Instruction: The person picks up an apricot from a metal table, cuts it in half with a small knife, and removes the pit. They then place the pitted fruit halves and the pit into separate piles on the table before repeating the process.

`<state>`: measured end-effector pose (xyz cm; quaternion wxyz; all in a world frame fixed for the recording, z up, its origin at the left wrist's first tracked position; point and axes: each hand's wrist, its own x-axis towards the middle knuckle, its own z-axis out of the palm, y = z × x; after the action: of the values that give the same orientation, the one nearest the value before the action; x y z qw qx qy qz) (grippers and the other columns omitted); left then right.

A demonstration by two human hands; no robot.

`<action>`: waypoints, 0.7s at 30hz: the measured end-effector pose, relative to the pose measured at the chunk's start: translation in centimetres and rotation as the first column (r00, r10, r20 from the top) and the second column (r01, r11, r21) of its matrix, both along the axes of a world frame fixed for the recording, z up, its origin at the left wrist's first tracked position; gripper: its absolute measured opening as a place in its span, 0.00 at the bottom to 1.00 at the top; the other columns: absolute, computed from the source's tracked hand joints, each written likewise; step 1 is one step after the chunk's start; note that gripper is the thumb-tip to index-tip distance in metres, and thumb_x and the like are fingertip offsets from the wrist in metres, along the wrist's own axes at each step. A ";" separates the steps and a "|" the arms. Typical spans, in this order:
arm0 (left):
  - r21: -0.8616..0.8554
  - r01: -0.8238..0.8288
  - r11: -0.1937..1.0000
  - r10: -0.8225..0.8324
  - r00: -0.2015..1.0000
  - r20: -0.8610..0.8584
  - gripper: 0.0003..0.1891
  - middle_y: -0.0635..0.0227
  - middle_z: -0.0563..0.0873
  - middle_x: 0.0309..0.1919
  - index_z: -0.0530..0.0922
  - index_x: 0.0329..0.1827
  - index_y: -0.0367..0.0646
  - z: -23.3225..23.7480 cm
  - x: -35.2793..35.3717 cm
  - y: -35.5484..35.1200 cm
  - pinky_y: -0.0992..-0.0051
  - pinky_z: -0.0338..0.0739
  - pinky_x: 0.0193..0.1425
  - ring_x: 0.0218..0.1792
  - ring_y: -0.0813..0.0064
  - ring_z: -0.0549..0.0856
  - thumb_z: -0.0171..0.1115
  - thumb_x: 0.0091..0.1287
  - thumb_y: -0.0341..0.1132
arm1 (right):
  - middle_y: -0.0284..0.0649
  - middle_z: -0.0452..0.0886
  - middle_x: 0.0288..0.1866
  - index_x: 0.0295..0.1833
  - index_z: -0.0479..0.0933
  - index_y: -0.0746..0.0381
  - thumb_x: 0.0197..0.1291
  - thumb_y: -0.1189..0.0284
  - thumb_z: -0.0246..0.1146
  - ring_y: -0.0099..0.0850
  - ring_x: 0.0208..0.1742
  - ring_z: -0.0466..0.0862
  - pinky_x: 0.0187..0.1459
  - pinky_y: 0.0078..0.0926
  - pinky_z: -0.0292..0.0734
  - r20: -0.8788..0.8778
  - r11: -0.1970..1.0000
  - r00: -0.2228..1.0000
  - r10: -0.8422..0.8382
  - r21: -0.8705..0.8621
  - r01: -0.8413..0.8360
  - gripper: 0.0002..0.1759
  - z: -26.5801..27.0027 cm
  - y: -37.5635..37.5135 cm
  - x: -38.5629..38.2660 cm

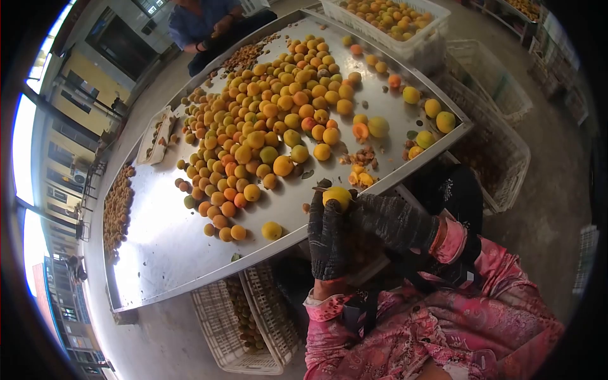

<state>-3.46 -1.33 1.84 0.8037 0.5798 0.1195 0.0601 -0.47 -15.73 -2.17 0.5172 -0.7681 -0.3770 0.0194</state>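
Note:
Both my hands wear dark knitted gloves and meet at the table's near edge. Between their fingers is a yellow apricot. My left hand grips its left side with the fingers pointing up, and my right hand closes on its right side. Part of the fruit is hidden by the gloves. Just beyond it lie torn apricot flesh, a small heap of brown stones and a split apricot. A large pile of apricots covers the middle of the metal table.
Rows of brown stones line the table's left side, near a white tray. Slatted crates stand below the table. A full crate of apricots sits at the far right corner. Another person is at the far side.

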 end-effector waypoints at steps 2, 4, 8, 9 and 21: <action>0.098 0.056 0.994 -0.063 0.996 0.069 0.21 0.64 0.81 0.42 0.74 0.49 0.35 -0.5 0.0 0.5 0.76 0.71 0.49 0.42 0.75 0.78 0.43 0.72 0.46 | 0.49 0.76 0.53 0.54 0.73 0.67 0.60 0.71 0.55 0.41 0.52 0.78 0.52 0.36 0.74 0.083 1.000 0.996 0.011 -0.030 -0.009 0.18 0.5 -0.2 0.3; 0.288 -0.028 0.957 -0.007 0.993 0.119 0.21 0.65 0.81 0.40 0.74 0.48 0.36 -1.9 0.2 0.4 0.76 0.72 0.48 0.41 0.76 0.78 0.44 0.72 0.47 | 0.52 0.75 0.54 0.53 0.74 0.68 0.58 0.70 0.56 0.45 0.53 0.77 0.53 0.39 0.73 0.166 0.998 0.986 0.027 -0.060 -0.018 0.19 1.4 0.0 0.1; -0.010 -0.135 0.991 0.136 0.990 0.047 0.18 0.69 0.80 0.35 0.75 0.46 0.37 -1.4 0.1 -1.4 0.79 0.72 0.40 0.36 0.79 0.77 0.48 0.70 0.45 | 0.53 0.74 0.53 0.55 0.72 0.67 0.60 0.71 0.56 0.45 0.45 0.79 0.46 0.38 0.75 0.242 0.964 0.960 -0.142 -0.186 0.190 0.19 1.8 1.0 -1.0; -0.013 -0.136 0.991 0.137 0.989 0.047 0.18 0.69 0.80 0.35 0.75 0.46 0.37 -1.9 0.2 -1.3 0.79 0.72 0.40 0.36 0.79 0.77 0.48 0.70 0.45 | 0.53 0.74 0.53 0.56 0.71 0.68 0.60 0.71 0.55 0.45 0.44 0.79 0.45 0.38 0.76 0.220 0.955 0.953 -0.206 -0.166 0.245 0.19 1.6 1.2 -1.2; 0.194 0.035 0.980 -0.045 0.998 0.048 0.12 0.70 0.80 0.35 0.73 0.47 0.36 -1.0 -0.1 0.0 0.83 0.72 0.38 0.35 0.84 0.76 0.56 0.66 0.35 | 0.49 0.74 0.56 0.58 0.69 0.66 0.57 0.77 0.55 0.40 0.58 0.74 0.59 0.33 0.70 -0.814 0.992 0.568 0.120 0.081 -0.094 0.21 5.7 -0.6 0.0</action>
<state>-3.59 -1.31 0.89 0.7474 0.6557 0.0805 0.0706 -0.45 -16.37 3.53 0.6413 -0.6411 -0.1422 0.3968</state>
